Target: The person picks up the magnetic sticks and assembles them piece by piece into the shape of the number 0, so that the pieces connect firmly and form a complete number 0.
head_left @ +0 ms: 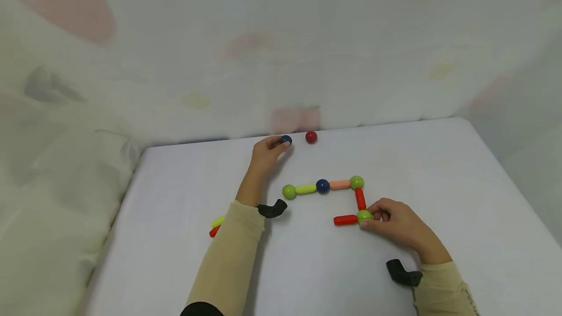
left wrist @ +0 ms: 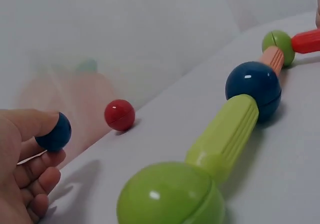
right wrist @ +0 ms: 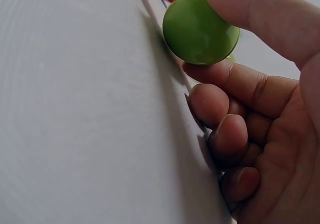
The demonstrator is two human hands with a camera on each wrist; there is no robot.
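Our left hand [head_left: 263,152] pinches a small dark blue plastic ball [head_left: 286,139] near the white table's [head_left: 439,169] far edge, beside a red ball [head_left: 311,136]. Our right hand [head_left: 395,221] grips the chain's green corner ball [head_left: 364,215].

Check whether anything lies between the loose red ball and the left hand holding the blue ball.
Nothing visible does. The left hand pinches the small blue plastic ball, and the loose red plastic ball sits just beyond it on bare white table. The chain of rods and balls lies nearer the person, off that line.
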